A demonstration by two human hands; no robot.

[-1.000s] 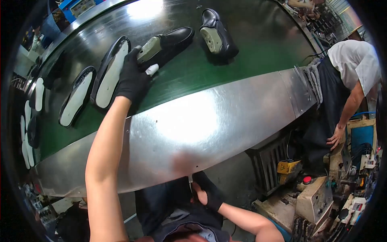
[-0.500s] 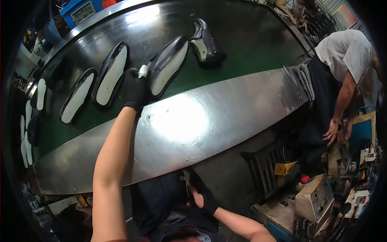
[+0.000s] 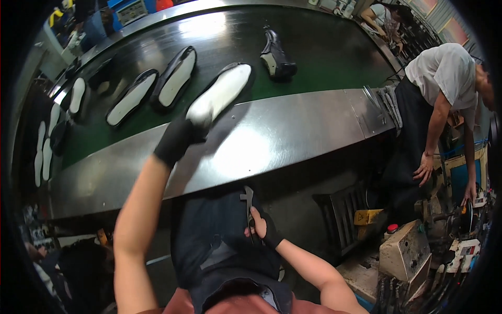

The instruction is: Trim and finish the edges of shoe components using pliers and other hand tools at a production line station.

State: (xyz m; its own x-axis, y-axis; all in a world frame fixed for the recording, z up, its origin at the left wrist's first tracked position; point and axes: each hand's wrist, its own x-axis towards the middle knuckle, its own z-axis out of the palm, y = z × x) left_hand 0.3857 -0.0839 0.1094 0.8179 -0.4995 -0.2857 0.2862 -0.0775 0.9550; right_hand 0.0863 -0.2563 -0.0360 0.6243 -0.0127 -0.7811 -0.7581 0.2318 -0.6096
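My left hand (image 3: 180, 138), in a black glove, is closed on one end of a black shoe upper with a white sole side (image 3: 222, 94). The shoe is tilted over the near edge of the green belt, sole side toward me. Low in front of my dark apron, my right hand (image 3: 261, 227), in a black glove with bare fingertips, is wrapped round metal lasting pliers (image 3: 248, 198). Their head points up, and the fingers partly hide the handles. Left of the held shoe lie two similar shoes, one (image 3: 178, 83) beside another (image 3: 132, 98), soles up.
A black shoe (image 3: 282, 65) rests farther right on the green belt (image 3: 324, 70). A shiny metal ledge (image 3: 293, 123) borders it. White insoles (image 3: 39, 154) lie at far left. At right, a co-worker in a white shirt (image 3: 439, 68) bends beside a machine box (image 3: 402, 246).
My left hand has taken hold of the shoe and lifted it off the belt toward me, turning its sole up. The right hand with the pliers has moved slightly up in view.
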